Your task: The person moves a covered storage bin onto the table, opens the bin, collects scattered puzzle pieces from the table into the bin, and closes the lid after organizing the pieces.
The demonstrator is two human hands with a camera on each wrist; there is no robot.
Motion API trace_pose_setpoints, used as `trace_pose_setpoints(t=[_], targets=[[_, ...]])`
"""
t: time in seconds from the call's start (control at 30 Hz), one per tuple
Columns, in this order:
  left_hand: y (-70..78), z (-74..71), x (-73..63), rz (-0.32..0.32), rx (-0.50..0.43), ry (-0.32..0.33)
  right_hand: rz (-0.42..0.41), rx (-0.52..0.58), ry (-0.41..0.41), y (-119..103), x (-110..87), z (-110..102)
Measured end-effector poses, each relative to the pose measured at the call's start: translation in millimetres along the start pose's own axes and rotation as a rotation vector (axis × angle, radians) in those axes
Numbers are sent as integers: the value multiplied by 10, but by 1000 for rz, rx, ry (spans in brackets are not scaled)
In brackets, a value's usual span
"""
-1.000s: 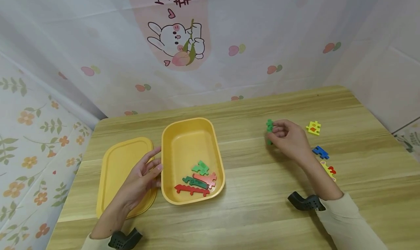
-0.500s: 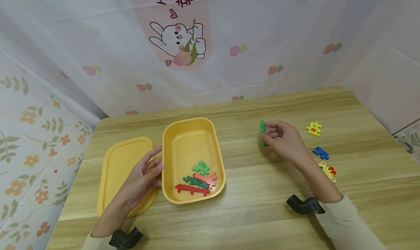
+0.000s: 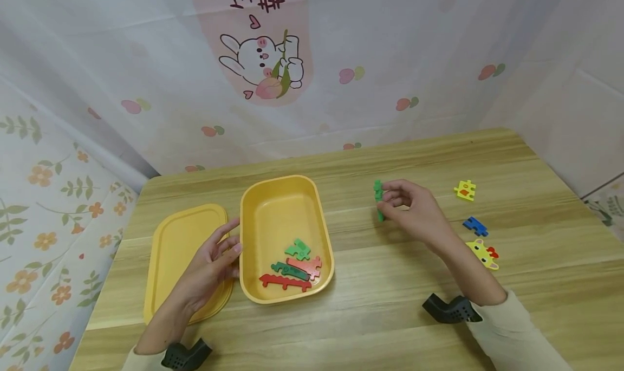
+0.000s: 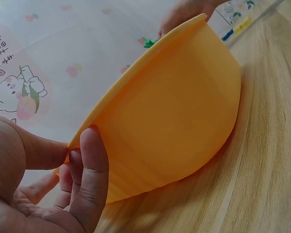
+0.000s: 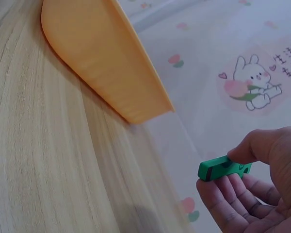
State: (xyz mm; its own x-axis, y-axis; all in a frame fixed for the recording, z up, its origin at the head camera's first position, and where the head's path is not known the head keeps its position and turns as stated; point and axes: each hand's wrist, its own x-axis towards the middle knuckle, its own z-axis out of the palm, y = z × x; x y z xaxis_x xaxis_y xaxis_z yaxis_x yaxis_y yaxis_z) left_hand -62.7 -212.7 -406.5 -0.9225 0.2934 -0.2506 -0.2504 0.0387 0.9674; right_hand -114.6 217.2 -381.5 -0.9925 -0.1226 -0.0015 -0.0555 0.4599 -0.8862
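My right hand [image 3: 416,211] pinches a green puzzle piece [image 3: 378,197] between thumb and fingers above the table, right of a yellow plastic box [image 3: 323,233]. In the right wrist view the green piece shows dark markings and a notch. My left hand [image 3: 209,268] holds the box by its left rim, thumb at the edge and fingers against the outer wall [image 4: 169,111]. Inside the box lie a light green puzzle piece [image 3: 298,249], a dark green one [image 3: 292,271], a salmon one [image 3: 309,265] and a long red one [image 3: 285,281].
A yellow lid [image 3: 182,241] lies left of the box, partly under my left hand. On the right of the wooden table [image 3: 380,317] are a yellow puzzle piece [image 3: 466,190], a blue one [image 3: 475,226] and a yellow animal-face piece [image 3: 483,253]. A patterned curtain [image 3: 370,51] hangs behind.
My right hand has moved left with the green puzzle piece, closer to the box, and more of the animal-face piece shows. My left hand and the box have stayed put.
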Motion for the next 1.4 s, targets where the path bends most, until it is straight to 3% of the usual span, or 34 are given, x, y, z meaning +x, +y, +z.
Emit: trace_pose_setpoints(t=[1.4], targets=[[-4,1,1,3,2,-3,12,74,-84,-183,-71,217]])
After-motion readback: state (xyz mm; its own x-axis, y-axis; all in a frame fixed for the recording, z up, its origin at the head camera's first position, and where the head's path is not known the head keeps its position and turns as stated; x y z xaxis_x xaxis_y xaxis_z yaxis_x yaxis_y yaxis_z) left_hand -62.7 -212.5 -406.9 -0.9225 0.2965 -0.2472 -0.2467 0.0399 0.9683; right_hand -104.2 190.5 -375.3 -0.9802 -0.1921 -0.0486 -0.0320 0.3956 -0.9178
